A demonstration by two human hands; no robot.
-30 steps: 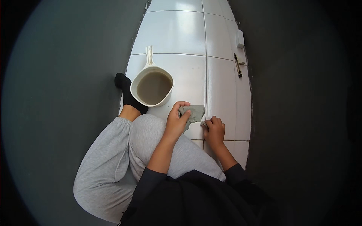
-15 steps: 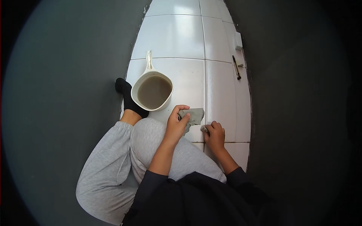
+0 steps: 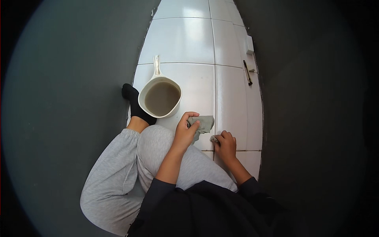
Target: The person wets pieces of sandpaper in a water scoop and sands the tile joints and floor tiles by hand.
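White tile floor point(image 3: 233, 106), thin dark joints point(image 3: 185, 63). Dark grey surfaces point(image 3: 75, 83) flank left and right edges. Glare point(image 3: 193, 29) toward far end.

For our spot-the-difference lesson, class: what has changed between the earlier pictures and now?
The right hand, pinching a small grey scrap, drew slightly back from the grey sheet in the left hand. Both hands kept hold; the white pot and black stick stayed put.

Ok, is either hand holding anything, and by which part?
The left hand grips a grey sheet by its left side; the right hand pinches a small crumpled piece, which part can't be told.
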